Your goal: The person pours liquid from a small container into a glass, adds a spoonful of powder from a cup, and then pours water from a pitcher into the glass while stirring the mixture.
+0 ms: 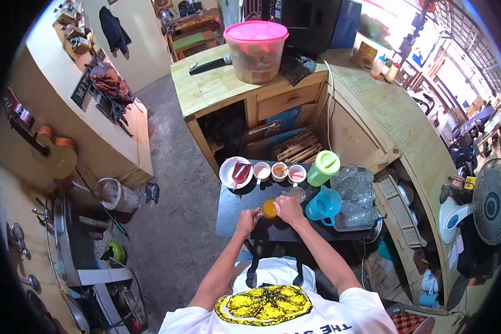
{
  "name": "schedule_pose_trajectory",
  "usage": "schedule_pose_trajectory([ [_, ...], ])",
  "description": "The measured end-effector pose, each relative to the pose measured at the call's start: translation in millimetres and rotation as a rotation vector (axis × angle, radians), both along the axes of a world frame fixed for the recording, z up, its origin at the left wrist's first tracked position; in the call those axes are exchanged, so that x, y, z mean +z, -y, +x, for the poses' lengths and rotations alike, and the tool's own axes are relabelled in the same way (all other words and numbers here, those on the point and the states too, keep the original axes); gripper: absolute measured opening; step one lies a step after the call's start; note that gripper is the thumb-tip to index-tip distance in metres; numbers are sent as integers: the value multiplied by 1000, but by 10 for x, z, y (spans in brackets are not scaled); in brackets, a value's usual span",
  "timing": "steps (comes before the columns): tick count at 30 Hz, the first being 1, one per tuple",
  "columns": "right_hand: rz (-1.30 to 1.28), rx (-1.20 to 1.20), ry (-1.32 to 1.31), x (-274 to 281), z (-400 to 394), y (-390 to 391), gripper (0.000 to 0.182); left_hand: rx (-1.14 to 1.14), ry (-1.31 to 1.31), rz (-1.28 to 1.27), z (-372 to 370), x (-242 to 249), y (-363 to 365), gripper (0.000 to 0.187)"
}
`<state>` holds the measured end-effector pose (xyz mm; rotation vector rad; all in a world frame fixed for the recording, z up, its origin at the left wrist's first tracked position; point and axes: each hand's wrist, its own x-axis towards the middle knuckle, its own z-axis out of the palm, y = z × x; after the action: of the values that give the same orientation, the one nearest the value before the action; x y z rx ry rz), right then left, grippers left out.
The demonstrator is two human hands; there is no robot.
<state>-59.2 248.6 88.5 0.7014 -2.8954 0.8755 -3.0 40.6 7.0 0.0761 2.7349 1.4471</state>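
A glass mug of orange drink [269,209] stands on the dark table [228,209] in front of me. My left hand [248,220] is closed at its left side, where the handle seems to be. My right hand [289,211] is closed at the right of the rim; what its fingers hold is hidden. Just behind it is a clear glass [297,193]. Beyond stand three white cups [261,171] with reddish contents, one with a spoon in it, and a white bowl [226,173] with a red packet [241,172].
Right of my hands are a blue pitcher [324,205], a lidded green pitcher [323,168] and a tray of several clear glasses [355,195]. A wooden counter [206,89] with a pink-lidded tub [256,55] curves behind. A fan [487,203] stands far right.
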Motion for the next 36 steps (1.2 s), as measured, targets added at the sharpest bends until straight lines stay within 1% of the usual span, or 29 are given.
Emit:
schedule_pose_trajectory([
  [3, 116, 62, 71, 74, -9, -31, 22, -23, 50, -24, -37, 50, -35, 25],
  [4, 121, 74, 87, 52, -22, -23, 23, -28, 47, -27, -58, -48, -4, 25],
  [7, 6, 65, 111, 68, 14, 55, 24, -41, 28, -32, -17, -134, 24, 24],
  [11, -34, -100, 30, 115, 73, 125, 25, -67, 58, -58, -45, 15, 40, 24],
  [14, 72, -84, 16, 114, 96, 96, 26, -59, 47, -60, -52, 26, 33, 24],
  [17, 141, -14, 118, 121, 97, 92, 25, -57, 7, -42, -34, 60, 26, 23],
  [20, 54, -11, 84, 76, 99, 140, 25, -63, 81, -69, -27, 134, 27, 24],
  [23, 32, -124, -2, 68, 122, 170, 24, -71, 89, -54, -42, 150, 31, 25],
  [26, 181, -89, 57, 76, 137, 131, 23, -60, 74, -60, -45, 65, 37, 25],
  [29, 153, 22, 111, 26, 126, 97, 22, -81, 49, -78, -56, -25, 56, 25],
  [32, 35, -44, 9, 7, 124, 109, 22, -70, 31, -87, -68, -88, 45, 26],
  [35, 17, -113, -26, 40, 100, 99, 22, -76, 44, -80, -61, -63, 54, 27],
  [36, 65, -102, -5, 63, 85, 79, 22, -77, 32, -74, -81, -35, 47, 27],
])
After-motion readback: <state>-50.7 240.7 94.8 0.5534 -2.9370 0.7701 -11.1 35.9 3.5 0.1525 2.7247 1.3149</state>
